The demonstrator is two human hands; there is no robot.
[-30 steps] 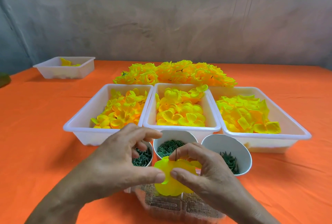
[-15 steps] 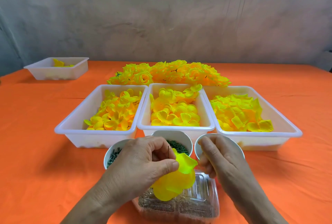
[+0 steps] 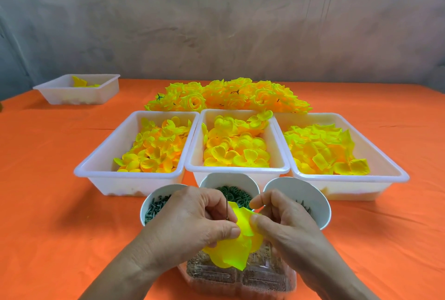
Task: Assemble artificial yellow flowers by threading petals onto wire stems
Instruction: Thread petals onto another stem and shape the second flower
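My left hand (image 3: 190, 222) pinches a thin wire stem (image 3: 226, 208) that stands upright, with yellow petals (image 3: 231, 249) threaded on it and hanging below my fingers. My right hand (image 3: 281, 222) pinches the upper edge of the same petals between thumb and forefinger, right beside the wire. Both hands are low in the middle, above a clear plastic box (image 3: 240, 275). Three white trays of loose yellow petals stand behind: left tray (image 3: 96, 167), middle tray (image 3: 237, 170), right tray (image 3: 395, 174). Finished yellow flowers (image 3: 228, 97) lie heaped beyond them.
Three white cups of small green parts stand just behind my hands: left cup (image 3: 154, 193), middle cup (image 3: 228, 179), right cup (image 3: 310, 191). A smaller white tray (image 3: 77, 92) with a few petals sits far left. Orange cloth (image 3: 48, 203) covers the table; a grey wall stands behind.
My right hand came back from the right cup and took hold of the petals beside the wire. My left hand kept hold of the wire and petals.
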